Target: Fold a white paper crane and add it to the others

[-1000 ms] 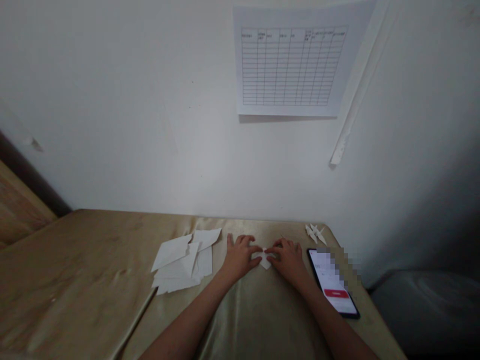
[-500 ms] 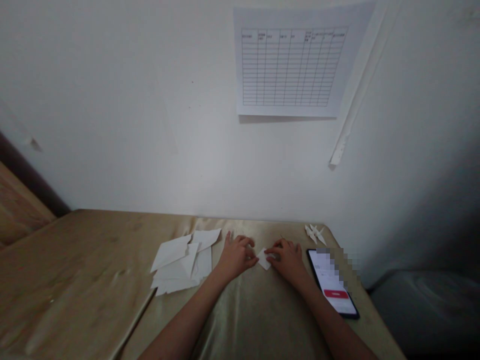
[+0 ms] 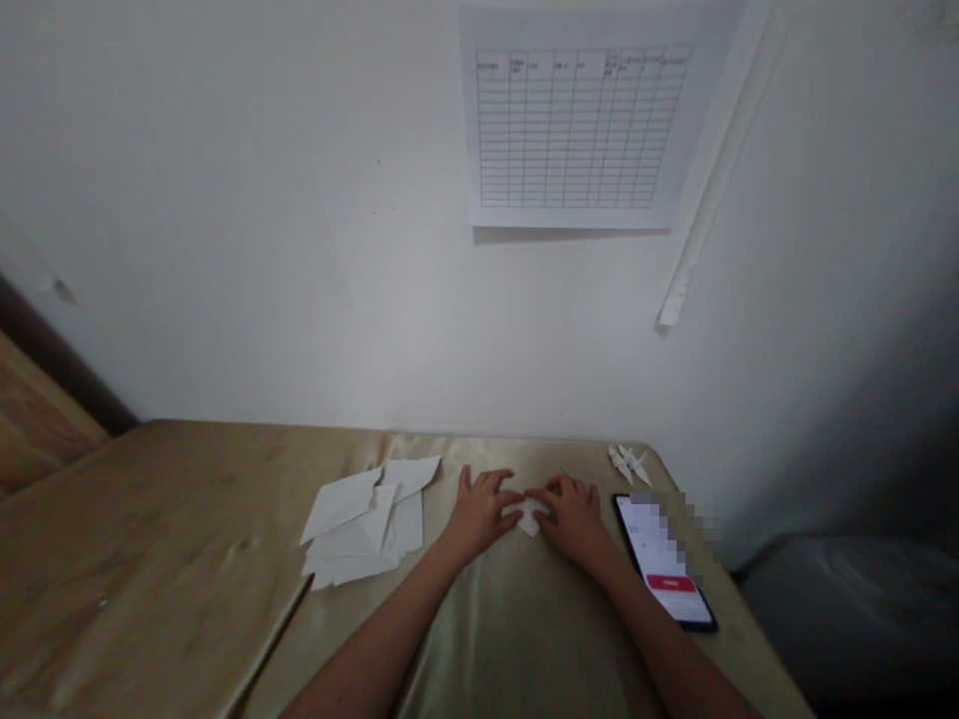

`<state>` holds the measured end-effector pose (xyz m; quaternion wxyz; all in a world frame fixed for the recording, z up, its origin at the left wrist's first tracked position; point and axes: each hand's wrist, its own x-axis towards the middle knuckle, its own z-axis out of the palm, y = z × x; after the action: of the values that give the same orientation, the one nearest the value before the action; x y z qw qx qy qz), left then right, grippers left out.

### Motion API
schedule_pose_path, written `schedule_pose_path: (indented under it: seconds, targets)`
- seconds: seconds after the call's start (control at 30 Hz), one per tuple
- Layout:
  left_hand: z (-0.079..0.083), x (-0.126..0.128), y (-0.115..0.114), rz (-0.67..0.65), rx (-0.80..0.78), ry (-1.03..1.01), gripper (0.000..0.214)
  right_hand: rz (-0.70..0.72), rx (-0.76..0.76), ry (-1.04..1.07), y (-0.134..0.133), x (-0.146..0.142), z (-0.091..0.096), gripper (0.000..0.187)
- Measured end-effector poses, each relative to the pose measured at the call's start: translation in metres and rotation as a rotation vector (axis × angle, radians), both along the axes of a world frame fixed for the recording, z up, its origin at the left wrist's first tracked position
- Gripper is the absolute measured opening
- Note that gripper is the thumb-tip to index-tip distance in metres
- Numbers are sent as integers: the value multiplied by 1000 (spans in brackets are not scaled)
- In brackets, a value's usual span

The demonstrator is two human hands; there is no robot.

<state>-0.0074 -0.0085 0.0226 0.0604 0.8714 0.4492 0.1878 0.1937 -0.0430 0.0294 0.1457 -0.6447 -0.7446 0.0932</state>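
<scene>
A small folded piece of white paper lies on the table between my two hands, one corner pointing toward me. My left hand has its index finger and thumb at the paper's left and upper edges, the other fingers raised. From the right, my right hand holds the paper's other side between curled fingers and thumb. The index fingertips of both hands nearly meet at its top corner. Fingers cover part of the paper, so its folds are hard to make out.
Left of my hands is a loose pile of white paper pieces. A lit phone lies to the right, with small folded paper figures behind it. A cloth covers the table, which meets a wall bearing a printed sheet.
My left index finger has come in to the top of the folded paper, closer to my right fingertips. The paper stays in about the same place.
</scene>
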Motion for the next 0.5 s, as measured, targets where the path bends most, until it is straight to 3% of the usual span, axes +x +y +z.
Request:
schedule_pose_path:
  seconds: [0.3, 0.5]
  targets:
    - [11, 1, -5, 49, 38, 100, 30, -5, -27, -46, -2, 0, 11, 33]
    - [10, 3, -5, 65, 46, 87, 29, -34, -29, -90, -4, 4, 22, 23]
